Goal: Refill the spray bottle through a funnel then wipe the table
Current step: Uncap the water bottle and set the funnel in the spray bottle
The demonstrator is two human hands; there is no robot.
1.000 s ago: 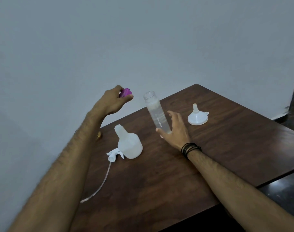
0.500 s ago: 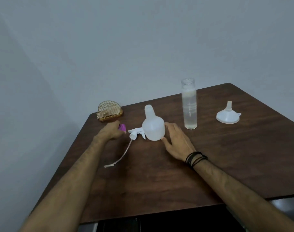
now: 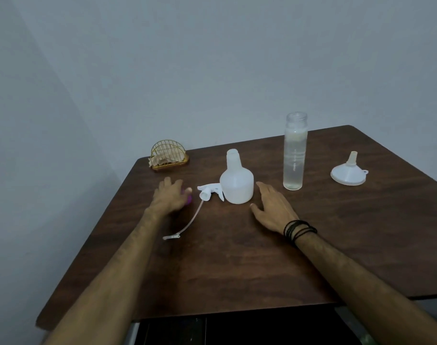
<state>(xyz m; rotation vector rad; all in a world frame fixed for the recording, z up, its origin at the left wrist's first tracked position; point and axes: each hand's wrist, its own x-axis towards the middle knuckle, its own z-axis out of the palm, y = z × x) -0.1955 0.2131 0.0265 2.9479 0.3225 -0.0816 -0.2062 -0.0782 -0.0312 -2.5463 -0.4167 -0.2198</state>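
Head view: the tabletop (image 3: pixel 237 270) is dark brown wood and carries all items. The spray bottle (image 3: pixel 236 181) stands upright near the middle of the tabletop, white, with its neck uncapped. The trigger sprayer (image 3: pixel 208 191) lies on its side, touching the bottle's left base, and its dip tube (image 3: pixel 187 224) runs toward the near left edge. The clear bottle (image 3: pixel 295 151) stands upright toward the far edge, to the right of the spray bottle, uncapped and holding clear liquid. The funnel (image 3: pixel 349 170) rests wide mouth down near the right edge, spout up. The wire holder (image 3: pixel 168 155) sits at the far left corner and holds crumpled cloth or paper.

The left hand (image 3: pixel 170 195) rests palm down left of the sprayer, fingers relaxed over the purple cap (image 3: pixel 188 198); whether it grips the cap cannot be determined. The right hand (image 3: pixel 274 210) lies flat with straight fingers, just right of the spray bottle, holding nothing.
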